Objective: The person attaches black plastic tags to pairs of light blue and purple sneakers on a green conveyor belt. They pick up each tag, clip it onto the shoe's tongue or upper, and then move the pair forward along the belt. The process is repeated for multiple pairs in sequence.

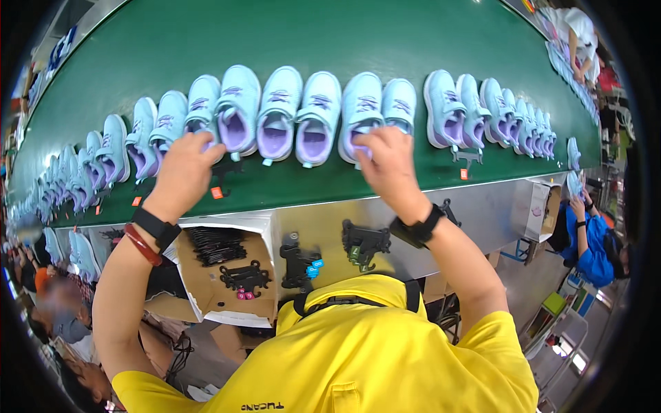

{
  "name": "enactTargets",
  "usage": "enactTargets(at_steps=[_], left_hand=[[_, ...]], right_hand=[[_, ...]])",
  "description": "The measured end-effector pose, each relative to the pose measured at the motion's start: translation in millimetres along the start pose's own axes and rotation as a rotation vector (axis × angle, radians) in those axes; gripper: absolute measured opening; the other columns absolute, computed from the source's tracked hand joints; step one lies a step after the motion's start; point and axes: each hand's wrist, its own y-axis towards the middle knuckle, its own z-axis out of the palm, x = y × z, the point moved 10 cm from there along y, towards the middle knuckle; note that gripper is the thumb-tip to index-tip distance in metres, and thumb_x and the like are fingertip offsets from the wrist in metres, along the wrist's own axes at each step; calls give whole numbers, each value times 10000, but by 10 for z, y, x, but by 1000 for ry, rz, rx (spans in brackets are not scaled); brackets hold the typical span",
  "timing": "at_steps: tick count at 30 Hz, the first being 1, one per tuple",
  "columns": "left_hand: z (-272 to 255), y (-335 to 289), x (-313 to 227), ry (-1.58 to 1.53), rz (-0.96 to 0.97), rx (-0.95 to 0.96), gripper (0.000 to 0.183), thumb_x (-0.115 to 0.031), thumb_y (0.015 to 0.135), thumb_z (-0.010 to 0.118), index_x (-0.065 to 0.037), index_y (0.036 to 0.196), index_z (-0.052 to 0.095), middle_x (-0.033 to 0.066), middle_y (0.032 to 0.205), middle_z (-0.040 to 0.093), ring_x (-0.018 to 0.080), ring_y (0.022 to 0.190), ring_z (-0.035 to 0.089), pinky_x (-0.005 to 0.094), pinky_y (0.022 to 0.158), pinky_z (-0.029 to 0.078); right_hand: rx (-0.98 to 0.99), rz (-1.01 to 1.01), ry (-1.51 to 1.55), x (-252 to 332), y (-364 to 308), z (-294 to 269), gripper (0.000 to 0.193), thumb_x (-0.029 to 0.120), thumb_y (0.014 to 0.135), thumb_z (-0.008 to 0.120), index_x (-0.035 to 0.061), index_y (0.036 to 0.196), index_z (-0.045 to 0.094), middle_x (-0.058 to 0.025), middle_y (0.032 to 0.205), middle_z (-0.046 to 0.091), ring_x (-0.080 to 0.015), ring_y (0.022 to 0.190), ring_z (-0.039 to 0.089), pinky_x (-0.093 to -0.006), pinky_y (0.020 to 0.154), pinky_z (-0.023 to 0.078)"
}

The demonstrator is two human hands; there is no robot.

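Observation:
Light blue children's shoes with purple linings stand in a long row on the green work surface (441, 34), toes pointing away from me. My left hand (186, 168) is closed at the heel of one shoe (204, 93), its fingers curled at the opening. To the right, my right hand (389, 155) pinches the heel edge of another shoe (362, 93), partly covering the shoe beside it (399, 96). Between my hands sit a shoe (280, 89) and its neighbour (321, 93). Close to my left wrist, a black plastic hanger with an orange tag (217, 193) lies at the surface's edge.
In front of my body, an open cardboard box (263, 292) holds black hangers. More hangers (365, 241) lie on the metal ledge (323, 217). Another hanger (468, 160) sits by the shoes at right. A co-worker in blue (593, 248) handles a shoe at far right.

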Motion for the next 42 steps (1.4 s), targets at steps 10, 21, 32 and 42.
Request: enactTargets(at_steps=[10, 21, 32, 42], left_hand=[[871, 735, -720, -99, -287, 209, 330, -263, 773, 707, -189, 1083, 619, 150, 980, 530, 326, 1000, 520, 624, 952, 272], [881, 1347, -1285, -114, -386, 36, 459, -295, 796, 684, -157, 1211, 546, 137, 1070, 577, 321, 1051, 549, 631, 945, 305], [718, 971, -915, -312, -104, -51, 273, 35, 741, 611, -26, 1005, 577, 149, 1035, 578, 362, 968, 560, 400, 822, 464], [667, 1025, -984, -342, -79, 65, 197, -20, 749, 642, -14, 945, 621, 134, 935, 606, 360, 870, 588, 391, 749, 474]], right_hand=[[-3, 227, -42, -374, -353, 382, 310, 255, 643, 762, 122, 895, 642, -133, 866, 511, -306, 929, 486, -442, 929, 329], [-33, -6, 52, -1105, -665, -848, 331, 141, 691, 735, 94, 991, 601, -91, 972, 555, -279, 993, 518, -401, 886, 397], [310, 605, 116, -1851, -2615, -730, 284, 79, 655, 729, 38, 902, 594, -144, 921, 545, -352, 935, 515, -420, 790, 443], [537, 829, 1160, -470, -1249, 330, 147, 168, 961, 452, 24, 991, 450, -87, 699, 608, -136, 475, 557, -288, 460, 440]])
